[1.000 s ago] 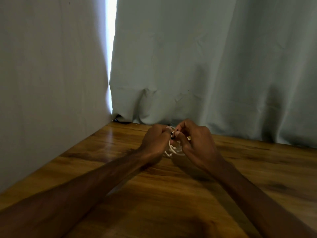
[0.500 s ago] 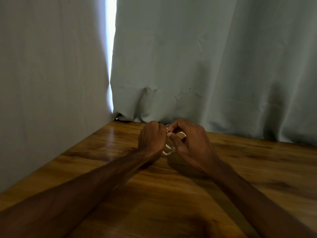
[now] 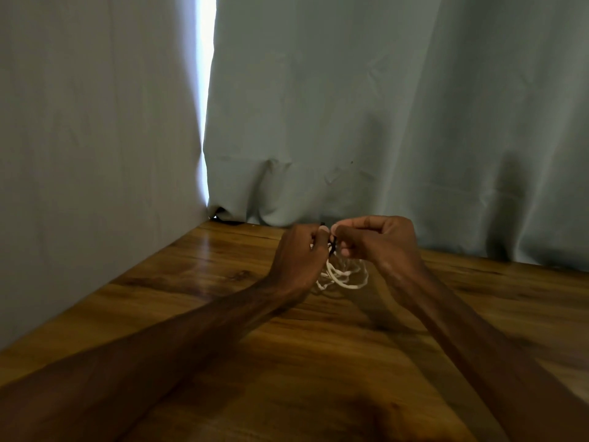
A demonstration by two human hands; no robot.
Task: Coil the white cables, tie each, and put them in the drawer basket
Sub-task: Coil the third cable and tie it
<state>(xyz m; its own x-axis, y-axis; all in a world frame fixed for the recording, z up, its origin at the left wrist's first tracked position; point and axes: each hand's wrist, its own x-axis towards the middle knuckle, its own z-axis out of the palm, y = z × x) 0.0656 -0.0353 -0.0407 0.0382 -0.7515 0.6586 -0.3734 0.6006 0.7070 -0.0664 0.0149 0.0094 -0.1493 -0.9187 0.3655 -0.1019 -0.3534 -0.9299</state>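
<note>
A pale grey-green fabric curtain (image 3: 95,138) is seen at the left, above the glossy brown wooden tabletop (image 3: 197,282). The left hand (image 3: 299,256) is curled shut, pinching a thin dark tie (image 3: 332,247). Below, the loosely coiled white cable (image 3: 344,277) is held hanging just above the tabletop. The tie is likewise pinched by the right hand (image 3: 379,244).

Two bare forearms, no sleeves, left grip (image 3: 301,255), right grip (image 3: 381,242)
</note>
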